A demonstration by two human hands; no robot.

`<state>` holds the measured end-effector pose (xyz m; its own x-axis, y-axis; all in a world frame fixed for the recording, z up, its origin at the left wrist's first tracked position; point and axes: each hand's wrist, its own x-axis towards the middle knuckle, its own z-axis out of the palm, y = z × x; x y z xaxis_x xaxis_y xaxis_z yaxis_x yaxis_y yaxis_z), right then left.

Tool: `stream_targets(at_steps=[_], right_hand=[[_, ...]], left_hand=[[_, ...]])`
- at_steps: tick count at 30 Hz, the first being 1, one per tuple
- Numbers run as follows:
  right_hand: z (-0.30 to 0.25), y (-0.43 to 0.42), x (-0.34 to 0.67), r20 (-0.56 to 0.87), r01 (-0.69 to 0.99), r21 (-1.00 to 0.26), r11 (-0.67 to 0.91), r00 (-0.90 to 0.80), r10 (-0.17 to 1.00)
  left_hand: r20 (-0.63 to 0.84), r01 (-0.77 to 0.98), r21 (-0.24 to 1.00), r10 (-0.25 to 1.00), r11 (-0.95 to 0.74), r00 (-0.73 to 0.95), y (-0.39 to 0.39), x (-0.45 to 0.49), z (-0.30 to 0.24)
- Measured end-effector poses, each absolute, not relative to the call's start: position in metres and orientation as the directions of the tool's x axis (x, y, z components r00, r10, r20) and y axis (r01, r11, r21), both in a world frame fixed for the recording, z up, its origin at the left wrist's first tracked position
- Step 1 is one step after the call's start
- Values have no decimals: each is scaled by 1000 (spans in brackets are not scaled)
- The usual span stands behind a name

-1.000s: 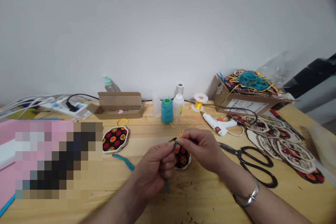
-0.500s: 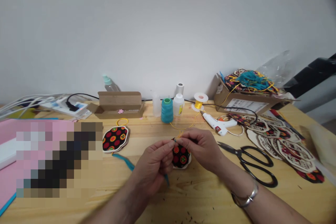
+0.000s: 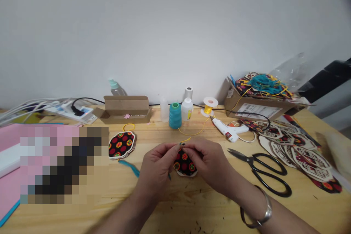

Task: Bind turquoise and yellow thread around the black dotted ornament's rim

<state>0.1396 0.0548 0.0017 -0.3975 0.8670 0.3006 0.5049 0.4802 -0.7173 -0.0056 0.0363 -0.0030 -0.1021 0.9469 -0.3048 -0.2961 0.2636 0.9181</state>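
My left hand [image 3: 159, 164] and my right hand [image 3: 210, 164] almost meet at the middle of the table, both closed in a pinch. Between their fingertips is the yellow cord [image 3: 187, 139], at the top edge of a black fabric pendant [image 3: 185, 164] with red and flower-like dots and a pale scalloped border. The pinched part of the cord is mostly hidden by my fingers. A bit of blue-green tassel shows under my left hand. To the left lies a stack of similar pendants [image 3: 122, 144] with a yellow loop and a blue-green tassel [image 3: 130, 167].
Black-handled scissors [image 3: 251, 161] lie right of my hands. Behind stand a teal thread cone [image 3: 175, 116], a white bottle [image 3: 187, 109], a yellow cord spool [image 3: 208, 109], a glue gun [image 3: 230, 129] and an open cardboard box [image 3: 126, 119]. Loose pendant pieces [image 3: 309, 161] cover the right side.
My hands have shifted slightly, the right one turning and lowering at the cord. More of the pendant's left side shows between them. The view has moved a little.
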Motion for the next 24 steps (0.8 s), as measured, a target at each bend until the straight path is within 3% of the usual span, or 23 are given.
stream_targets(at_steps=[9,16,24], right_hand=[[1,50,140,384,600,-481,639,-511,769],[1,47,141,415,604,-355,714,-582,699],[6,46,145,410,585,-293,756,-638,652]], left_hand=[[-184,-56,983,964,176,-190,35,-5,2],[-198,-39,980,956,194,-216,35,-3,5],[-185,-61,982,959,176,-213,35,-4,3]])
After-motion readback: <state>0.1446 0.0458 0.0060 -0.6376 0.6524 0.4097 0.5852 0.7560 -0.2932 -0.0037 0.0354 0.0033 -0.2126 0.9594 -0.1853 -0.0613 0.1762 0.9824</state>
